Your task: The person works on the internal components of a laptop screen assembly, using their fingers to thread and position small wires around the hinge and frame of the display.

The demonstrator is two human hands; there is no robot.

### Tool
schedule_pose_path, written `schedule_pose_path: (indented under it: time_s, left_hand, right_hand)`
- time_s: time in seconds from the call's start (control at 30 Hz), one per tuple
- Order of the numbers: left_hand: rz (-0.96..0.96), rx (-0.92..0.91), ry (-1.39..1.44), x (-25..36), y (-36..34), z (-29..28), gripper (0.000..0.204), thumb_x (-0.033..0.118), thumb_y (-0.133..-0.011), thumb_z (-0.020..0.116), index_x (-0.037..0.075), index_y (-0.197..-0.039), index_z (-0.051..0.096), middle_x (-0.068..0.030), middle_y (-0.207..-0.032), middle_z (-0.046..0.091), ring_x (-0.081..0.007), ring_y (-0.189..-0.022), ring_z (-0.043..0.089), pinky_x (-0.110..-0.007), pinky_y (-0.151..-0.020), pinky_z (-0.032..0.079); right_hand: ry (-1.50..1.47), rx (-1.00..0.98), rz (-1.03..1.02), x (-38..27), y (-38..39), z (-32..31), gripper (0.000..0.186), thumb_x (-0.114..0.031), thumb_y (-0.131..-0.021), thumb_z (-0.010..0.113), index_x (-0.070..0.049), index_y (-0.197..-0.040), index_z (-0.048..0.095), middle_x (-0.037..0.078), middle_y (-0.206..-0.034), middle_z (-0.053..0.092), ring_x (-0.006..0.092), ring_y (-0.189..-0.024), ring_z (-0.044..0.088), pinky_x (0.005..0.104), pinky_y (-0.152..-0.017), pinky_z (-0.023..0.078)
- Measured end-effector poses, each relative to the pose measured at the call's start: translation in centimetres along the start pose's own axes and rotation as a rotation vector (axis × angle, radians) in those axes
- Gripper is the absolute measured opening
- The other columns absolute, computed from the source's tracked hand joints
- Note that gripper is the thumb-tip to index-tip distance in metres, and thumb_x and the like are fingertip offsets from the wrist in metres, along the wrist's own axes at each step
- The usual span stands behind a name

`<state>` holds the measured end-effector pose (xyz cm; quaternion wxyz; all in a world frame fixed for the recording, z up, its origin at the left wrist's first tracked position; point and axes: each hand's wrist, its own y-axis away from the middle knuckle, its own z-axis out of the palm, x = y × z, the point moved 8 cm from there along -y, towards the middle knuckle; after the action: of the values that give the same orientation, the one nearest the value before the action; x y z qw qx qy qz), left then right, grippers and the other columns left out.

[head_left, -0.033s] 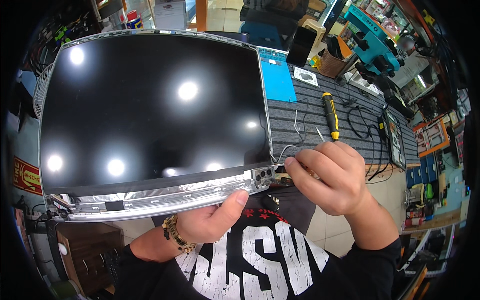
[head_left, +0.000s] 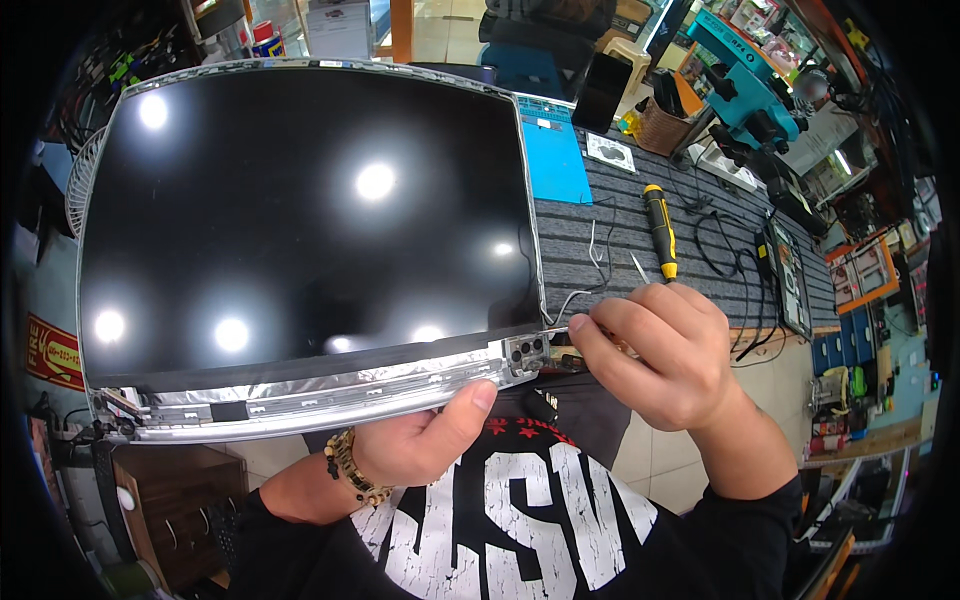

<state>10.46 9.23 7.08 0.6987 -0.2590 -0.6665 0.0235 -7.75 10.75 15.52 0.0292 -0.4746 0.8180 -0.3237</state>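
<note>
Your left hand (head_left: 425, 440), by your shirt's (head_left: 510, 520) big white lettering, holds the near edge of the screen (head_left: 310, 220) before you, fingers hidden beneath. Your right hand (head_left: 660, 355) pinches a thin piece (head_left: 557, 329) at its right corner; a low, slow, even touch would best spare the screen. Beyond, a screwdriver (head_left: 661, 232) lies on the table (head_left: 560, 225); lettering marks the teal microscope (head_left: 750, 100).

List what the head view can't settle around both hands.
Head view:
Fingers of the left hand: hidden behind the black, rectangular, silver-framed screen panel.
Thin, straight, metallic piece at the right hand: too small to identify; the hand covers any remainder.
Back of the panel: hidden by its front.
</note>
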Motion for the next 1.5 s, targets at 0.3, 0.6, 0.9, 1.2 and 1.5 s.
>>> schedule_pose_path:
  time_s: [0.3, 0.6, 0.9, 1.2, 1.5]
  left_hand:
    - [-0.068, -0.098, -0.098, -0.9, 0.3, 0.2, 0.024, 0.010, -0.104, 0.066, -0.004, -0.123, 0.072, -0.0070, -0.111, 0.075, -0.0157, -0.099, 0.068, -0.032, -0.090, 0.054]
    - [-0.003, -0.086, -0.015, -0.6, -0.2, 0.9, 0.019, 0.009, -0.105, 0.064, -0.002, -0.118, 0.072, -0.0052, -0.098, 0.072, -0.0152, -0.086, 0.065, -0.030, -0.078, 0.053]
    - [-0.022, -0.138, -0.075, -1.4, 0.3, 0.8, 0.026, 0.009, -0.105, 0.064, -0.004, -0.126, 0.069, -0.0080, -0.114, 0.073, -0.0175, -0.104, 0.067, -0.034, -0.094, 0.054]
    - [0.001, -0.114, -0.065, -0.7, -0.2, 0.9, 0.021, 0.010, -0.106, 0.065, -0.002, -0.122, 0.072, -0.0068, -0.101, 0.074, -0.0158, -0.087, 0.067, -0.030, -0.079, 0.054]
    - [0.030, -0.106, -0.054, -0.6, -0.4, 0.9, 0.024, 0.010, -0.106, 0.065, -0.003, -0.125, 0.072, -0.0087, -0.107, 0.076, -0.0166, -0.093, 0.069, -0.031, -0.083, 0.055]
  right_hand:
    - [-0.063, -0.059, 0.052, 0.2, -0.2, 0.0, 0.022, -0.010, -0.073, 0.076, -0.002, -0.093, 0.072, 0.004, -0.086, 0.062, 0.0167, -0.066, 0.058, 0.0300, -0.049, 0.045]
    - [-0.162, -0.149, 0.199, 1.0, 0.6, 0.9, 0.023, -0.010, -0.074, 0.074, -0.003, -0.096, 0.072, 0.003, -0.079, 0.057, 0.0189, -0.067, 0.062, 0.0337, -0.050, 0.049]
    - [-0.247, -0.175, 0.298, 1.7, 0.9, 1.3, 0.022, -0.009, -0.076, 0.078, -0.005, -0.098, 0.073, 0.004, -0.083, 0.060, 0.0235, -0.071, 0.068, 0.0377, -0.054, 0.053]
    - [-0.260, -0.192, 0.311, 1.8, 0.9, 1.4, 0.018, -0.008, -0.078, 0.079, -0.006, -0.095, 0.072, 0.004, -0.080, 0.058, 0.0229, -0.069, 0.067, 0.0379, -0.054, 0.053]
    - [-0.277, -0.254, 0.315, 1.9, 0.8, 1.6, 0.028, -0.005, -0.073, 0.084, -0.003, -0.099, 0.076, 0.006, -0.084, 0.068, 0.0248, -0.067, 0.069, 0.0373, -0.056, 0.054]
